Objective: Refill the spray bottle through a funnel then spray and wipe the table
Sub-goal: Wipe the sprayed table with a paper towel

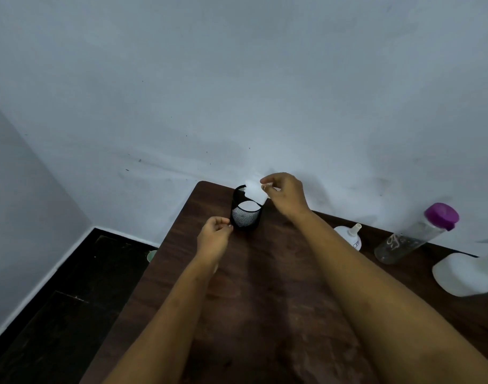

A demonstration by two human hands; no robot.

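A black mesh cup (pixel 246 214) stands at the far left corner of the dark wooden table (pixel 265 300), with white tissue inside. My right hand (pixel 285 196) pinches a white tissue (pixel 254 191) just above the cup's rim. My left hand (pixel 215 239) has its fingers curled against the cup's left side. A white funnel (pixel 349 236) lies upside down against the wall. Beside it stands a clear bottle with a purple cap (pixel 415 234). The white spray bottle (pixel 464 274) sits blurred at the right edge.
The table stands against a pale wall. Its left edge drops to a dark floor (pixel 57 300). A small green object (pixel 152 255) shows just below the table's left edge.
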